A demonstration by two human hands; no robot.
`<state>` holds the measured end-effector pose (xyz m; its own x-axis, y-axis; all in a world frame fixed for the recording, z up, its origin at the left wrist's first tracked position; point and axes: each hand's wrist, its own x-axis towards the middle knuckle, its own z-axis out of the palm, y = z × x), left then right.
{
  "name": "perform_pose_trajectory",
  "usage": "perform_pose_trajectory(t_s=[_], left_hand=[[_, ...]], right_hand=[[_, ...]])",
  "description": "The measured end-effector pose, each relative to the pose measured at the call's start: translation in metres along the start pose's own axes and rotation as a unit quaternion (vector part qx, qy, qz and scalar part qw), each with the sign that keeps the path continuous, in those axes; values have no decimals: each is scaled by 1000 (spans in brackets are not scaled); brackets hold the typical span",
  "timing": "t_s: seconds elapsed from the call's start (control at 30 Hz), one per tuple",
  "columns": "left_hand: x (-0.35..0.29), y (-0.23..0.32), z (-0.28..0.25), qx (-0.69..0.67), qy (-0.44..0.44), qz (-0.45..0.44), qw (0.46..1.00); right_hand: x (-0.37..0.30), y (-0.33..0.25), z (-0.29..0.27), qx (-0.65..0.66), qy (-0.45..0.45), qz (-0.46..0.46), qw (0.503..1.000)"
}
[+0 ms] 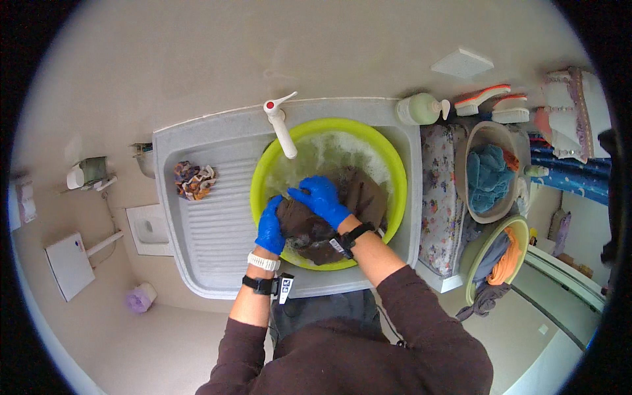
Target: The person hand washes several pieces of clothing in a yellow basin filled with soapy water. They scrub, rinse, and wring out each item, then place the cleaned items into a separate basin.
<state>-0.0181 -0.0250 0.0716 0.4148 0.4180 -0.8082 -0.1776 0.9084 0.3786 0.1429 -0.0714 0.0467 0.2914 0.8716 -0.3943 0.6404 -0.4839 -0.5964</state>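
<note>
A wet dark brown garment (pixel 364 197) lies bunched in foamy water inside a lime-green basin (pixel 395 158). My left hand (pixel 271 227), in a blue rubber glove, is closed on the garment's left edge at the basin's near left side. Just right of it and a little farther away, my right hand (pixel 320 199), gloved in the same blue, grips the upper part of the cloth. Their thumbs and fingertips come close together over the fabric. Parts of the garment are under water and suds. A white tap (pixel 282 131) with a red dot reaches over the basin's far left rim.
The basin stands in a grey sink with a ribbed washboard (pixel 220 227), where a crumpled patterned cloth (pixel 194 180) lies. A pump bottle (pixel 421 109) and brushes (pixel 484 99) stand at the back right. Farther right are a tub (pixel 469 191) and a green basin (pixel 524 230) of clothes.
</note>
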Motion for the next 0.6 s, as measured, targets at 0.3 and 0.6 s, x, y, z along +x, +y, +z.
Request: perform_pose_trajectory(t_s=[0.3, 0.6], left_hand=[[-147, 78, 15, -81, -102, 163, 978], [-115, 115, -51, 297, 22, 262, 918]], right_hand=[[-14, 69, -18, 170, -122, -78, 975], [-56, 121, -92, 406, -39, 73, 910]])
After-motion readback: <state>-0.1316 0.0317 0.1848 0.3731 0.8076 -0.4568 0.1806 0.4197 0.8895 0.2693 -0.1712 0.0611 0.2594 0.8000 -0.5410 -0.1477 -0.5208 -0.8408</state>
